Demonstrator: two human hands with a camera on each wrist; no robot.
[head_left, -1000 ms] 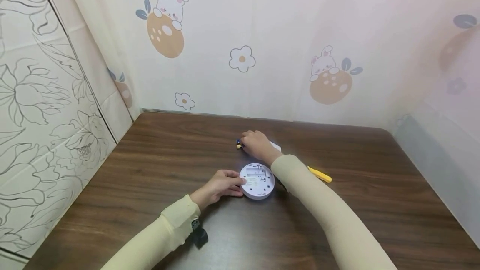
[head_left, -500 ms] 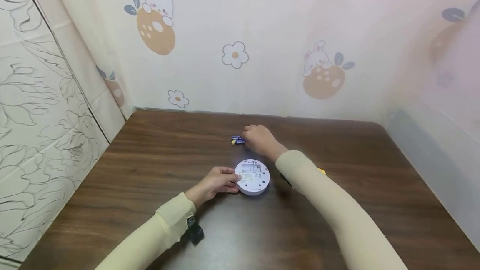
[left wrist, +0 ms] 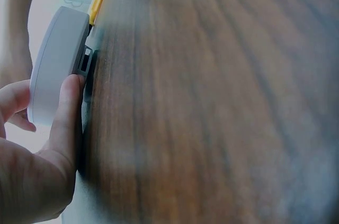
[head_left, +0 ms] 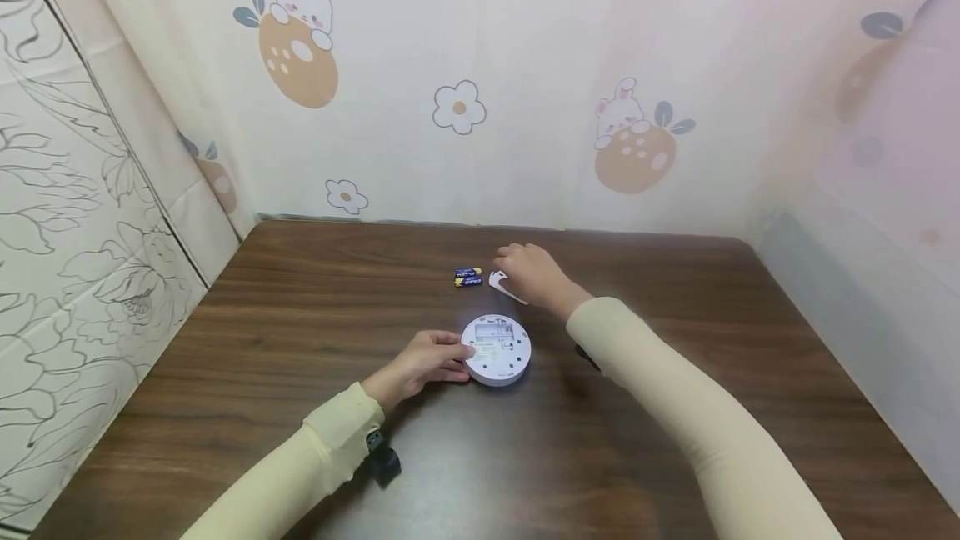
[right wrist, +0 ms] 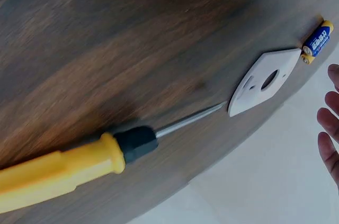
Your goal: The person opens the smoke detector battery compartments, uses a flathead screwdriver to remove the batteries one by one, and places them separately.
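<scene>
My left hand (head_left: 423, 363) pinches a round white device (head_left: 497, 365) at its left edge, with the thumb on its top face. That face shows a rectangular battery bay and a printed label. In the left wrist view, the device (left wrist: 57, 65) appears edge-on between thumb and fingers. My right hand (head_left: 536, 277) hovers over a flat white plastic cover (head_left: 507, 287) and partly hides it. Its loosely curved fingers (right wrist: 329, 121) hold nothing in the right wrist view. Two blue and yellow batteries (head_left: 468, 277) lie side by side left of the cover.
A screwdriver (right wrist: 69, 168) with a yellow handle and black collar lies on the wooden table (head_left: 285, 307), its tip near the cover. The right forearm hides it in the head view. A patterned curtain (head_left: 540, 107) hangs behind the table.
My right hand has moved right, off the batteries, which now show in full along with part of the cover. The left hand keeps its hold on the device. The head view has shifted slightly.
</scene>
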